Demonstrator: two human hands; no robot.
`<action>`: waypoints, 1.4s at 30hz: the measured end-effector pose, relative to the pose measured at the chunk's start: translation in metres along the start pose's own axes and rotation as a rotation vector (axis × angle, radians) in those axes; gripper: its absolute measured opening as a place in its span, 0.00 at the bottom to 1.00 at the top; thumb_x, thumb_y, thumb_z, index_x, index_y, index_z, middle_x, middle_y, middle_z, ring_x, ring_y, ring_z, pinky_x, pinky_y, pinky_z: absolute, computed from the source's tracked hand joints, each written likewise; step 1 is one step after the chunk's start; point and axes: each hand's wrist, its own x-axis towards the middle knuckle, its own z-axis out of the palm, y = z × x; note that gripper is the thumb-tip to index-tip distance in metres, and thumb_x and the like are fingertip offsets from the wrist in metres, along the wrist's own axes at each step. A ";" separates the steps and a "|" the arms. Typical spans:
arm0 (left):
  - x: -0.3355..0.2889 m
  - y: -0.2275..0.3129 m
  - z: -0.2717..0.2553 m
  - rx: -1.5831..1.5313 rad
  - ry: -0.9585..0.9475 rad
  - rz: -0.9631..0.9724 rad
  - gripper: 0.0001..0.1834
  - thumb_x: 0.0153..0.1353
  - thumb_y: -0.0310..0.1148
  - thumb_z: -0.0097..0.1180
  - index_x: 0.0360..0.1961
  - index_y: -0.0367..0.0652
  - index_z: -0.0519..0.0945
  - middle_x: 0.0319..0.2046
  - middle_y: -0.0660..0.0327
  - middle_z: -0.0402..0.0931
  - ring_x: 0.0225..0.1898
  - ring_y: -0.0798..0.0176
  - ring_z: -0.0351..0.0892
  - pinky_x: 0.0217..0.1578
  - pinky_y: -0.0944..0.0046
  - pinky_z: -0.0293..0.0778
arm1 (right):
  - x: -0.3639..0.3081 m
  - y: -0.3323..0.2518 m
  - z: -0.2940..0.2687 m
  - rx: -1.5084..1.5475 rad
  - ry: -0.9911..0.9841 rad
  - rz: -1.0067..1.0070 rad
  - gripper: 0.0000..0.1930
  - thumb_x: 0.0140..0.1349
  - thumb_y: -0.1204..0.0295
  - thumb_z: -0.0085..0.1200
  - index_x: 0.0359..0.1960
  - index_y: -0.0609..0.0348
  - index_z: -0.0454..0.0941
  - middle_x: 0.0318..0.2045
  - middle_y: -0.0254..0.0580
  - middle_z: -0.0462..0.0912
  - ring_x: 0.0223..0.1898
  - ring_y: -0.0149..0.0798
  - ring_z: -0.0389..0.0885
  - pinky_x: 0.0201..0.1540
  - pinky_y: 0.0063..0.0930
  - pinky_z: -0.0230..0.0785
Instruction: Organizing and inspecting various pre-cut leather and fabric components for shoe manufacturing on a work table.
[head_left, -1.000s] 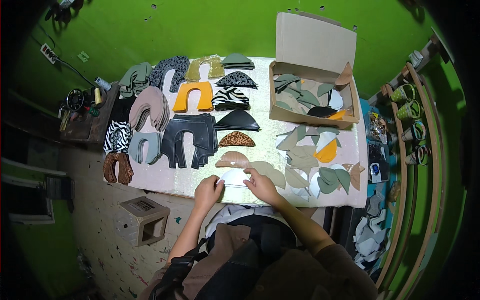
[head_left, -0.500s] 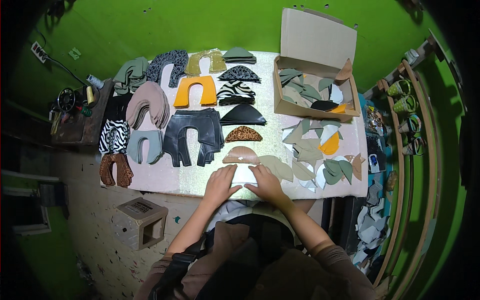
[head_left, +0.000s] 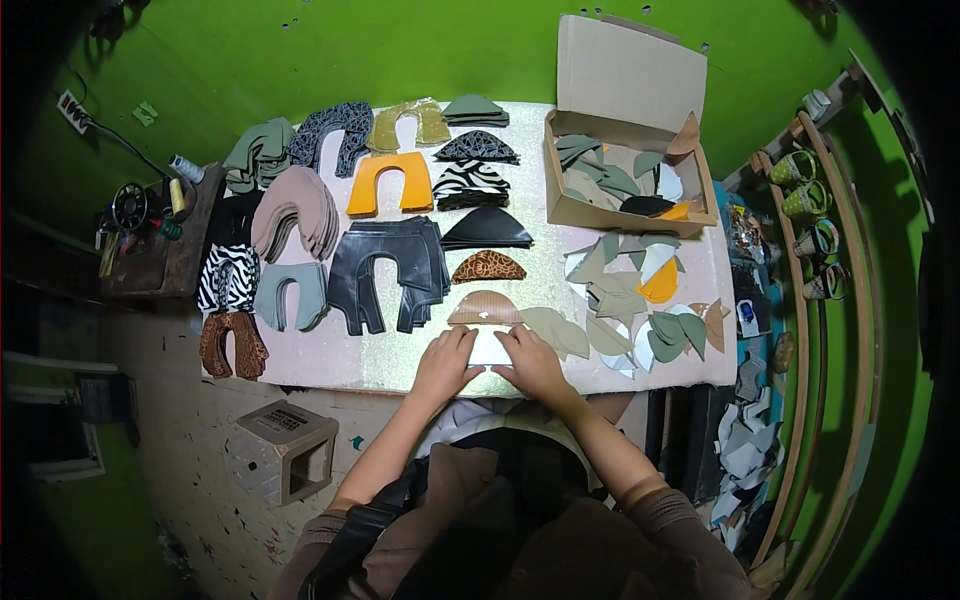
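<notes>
1. Left hand (head_left: 445,358) and right hand (head_left: 532,360) grip the white piece (head_left: 490,348) from either side, near the front of the tabletop (head_left: 405,374).
2. Brown half-moon piece (head_left: 486,308) sits right behind it, kinda blocking straight back. Khaki pieces (head_left: 562,335) crowd the right hand.
3. Open cardboard box (head_left: 625,217) is farther back right.
4. Front edge's right by the wrists; roomiest bit's left, toward the black U-shaped stack (head_left: 347,270).
</notes>
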 end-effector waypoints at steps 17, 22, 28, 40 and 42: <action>0.019 0.028 -0.008 0.027 0.127 0.113 0.22 0.46 0.39 0.59 0.43 0.42 0.74 0.40 0.57 0.71 0.43 0.54 0.69 0.41 0.58 0.65 | -0.016 0.013 -0.021 0.085 0.195 -0.038 0.20 0.53 0.64 0.53 0.47 0.57 0.71 0.36 0.42 0.72 0.40 0.44 0.70 0.43 0.36 0.64; 0.039 0.052 0.013 -0.015 0.126 0.171 0.15 0.50 0.33 0.55 0.40 0.41 0.75 0.37 0.57 0.72 0.40 0.55 0.70 0.40 0.59 0.66 | -0.031 0.035 -0.030 0.153 0.213 -0.004 0.13 0.53 0.71 0.51 0.41 0.57 0.74 0.34 0.42 0.73 0.40 0.45 0.70 0.42 0.36 0.64; 0.062 0.096 0.043 -0.071 0.034 0.227 0.12 0.51 0.32 0.53 0.39 0.43 0.76 0.35 0.58 0.72 0.39 0.56 0.71 0.39 0.59 0.66 | -0.054 0.084 -0.066 0.030 0.278 -0.026 0.13 0.49 0.76 0.49 0.39 0.57 0.75 0.33 0.40 0.73 0.40 0.43 0.70 0.41 0.35 0.63; 0.111 0.197 0.115 -0.054 -0.001 0.172 0.28 0.46 0.39 0.60 0.49 0.41 0.70 0.46 0.54 0.67 0.47 0.52 0.66 0.46 0.57 0.64 | -0.107 0.191 -0.163 -0.253 0.016 0.033 0.36 0.39 0.68 0.59 0.56 0.49 0.63 0.51 0.49 0.63 0.57 0.50 0.59 0.62 0.51 0.41; 0.120 0.209 0.123 -0.012 0.007 0.124 0.33 0.44 0.40 0.62 0.53 0.41 0.67 0.48 0.53 0.65 0.49 0.51 0.65 0.47 0.57 0.63 | -0.110 0.214 -0.167 -0.212 -0.080 0.047 0.37 0.40 0.66 0.61 0.57 0.49 0.62 0.51 0.48 0.65 0.56 0.48 0.61 0.61 0.53 0.43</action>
